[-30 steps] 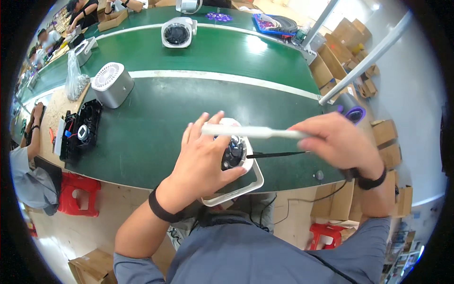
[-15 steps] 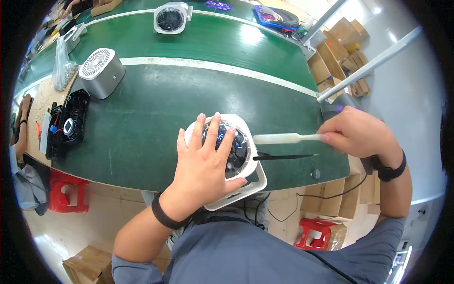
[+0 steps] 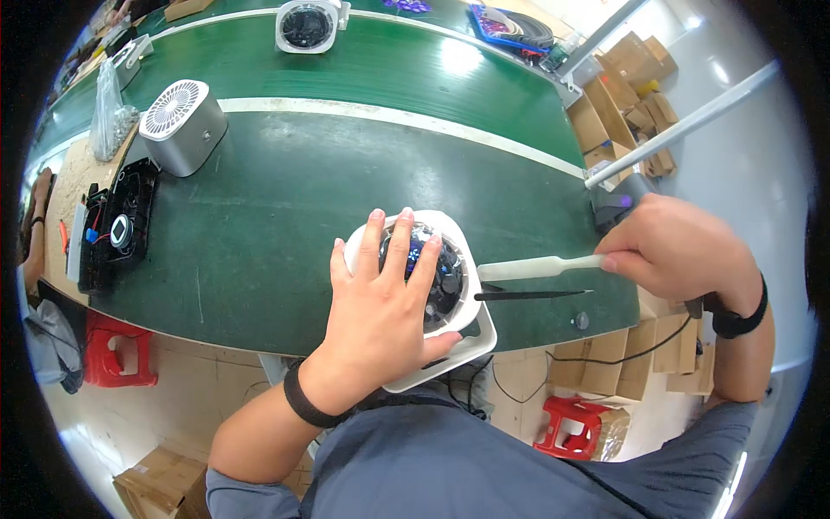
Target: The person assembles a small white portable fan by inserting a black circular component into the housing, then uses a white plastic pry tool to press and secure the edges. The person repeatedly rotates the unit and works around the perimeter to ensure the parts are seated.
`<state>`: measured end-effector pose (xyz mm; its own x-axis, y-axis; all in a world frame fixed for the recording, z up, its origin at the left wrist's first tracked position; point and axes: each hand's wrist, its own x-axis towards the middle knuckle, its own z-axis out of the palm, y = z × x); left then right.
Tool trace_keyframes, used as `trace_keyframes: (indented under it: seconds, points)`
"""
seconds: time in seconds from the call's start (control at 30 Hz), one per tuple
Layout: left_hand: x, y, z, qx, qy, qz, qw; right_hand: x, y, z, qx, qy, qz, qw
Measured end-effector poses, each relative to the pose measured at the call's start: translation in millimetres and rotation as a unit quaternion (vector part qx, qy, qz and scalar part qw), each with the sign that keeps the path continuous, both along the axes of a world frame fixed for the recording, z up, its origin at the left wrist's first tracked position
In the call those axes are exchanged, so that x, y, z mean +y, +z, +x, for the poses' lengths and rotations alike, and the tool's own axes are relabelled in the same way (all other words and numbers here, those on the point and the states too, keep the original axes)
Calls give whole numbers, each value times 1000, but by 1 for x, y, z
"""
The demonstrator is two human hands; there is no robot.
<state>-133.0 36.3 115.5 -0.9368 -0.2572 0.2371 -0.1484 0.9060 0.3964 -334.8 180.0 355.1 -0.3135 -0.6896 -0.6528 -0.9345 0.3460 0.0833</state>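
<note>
My left hand (image 3: 379,303) lies with spread fingers over a white rounded-square appliance (image 3: 462,232) at the table's near edge. Between the fingers shows its clear-ringed, dark, shiny round middle. The appliance's white handle or stand (image 3: 481,342) sticks out at the lower right, past my thumb. My right hand (image 3: 683,255) pinches the thin end of a flat white plastic pry tool (image 3: 532,269). Its broad end points left and reaches the appliance's right side; whether they touch I cannot tell. Just below it, black tweezers (image 3: 536,295) lie on the green table.
A silver vented speaker-like unit (image 3: 183,130) stands at the left, near an opened black housing (image 3: 130,221) with wires. A similar white unit (image 3: 306,28) sits on the far green belt. A small dark knob (image 3: 581,321) lies near the right edge. Cardboard boxes (image 3: 618,108) and a metal post (image 3: 683,123) are at the right.
The view has shifted slightly. My right hand and the pry tool sit a little farther right and lower in the picture. My left hand stays on the appliance.
</note>
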Motion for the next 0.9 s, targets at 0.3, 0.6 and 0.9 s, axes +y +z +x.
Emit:
trace_keyframes:
  seconds: [0.3,0.6,0.9]
  points:
    - [-3,0,-1,3,-21,16,1000,-70,17,62,198,104,200,954]
    - [-5,-17,19,24,40,45,998,-79,-18,63,281,221,224,907]
    - [-1,-8,6,38,-8,43,998,-63,-7,47,256,141,191,937]
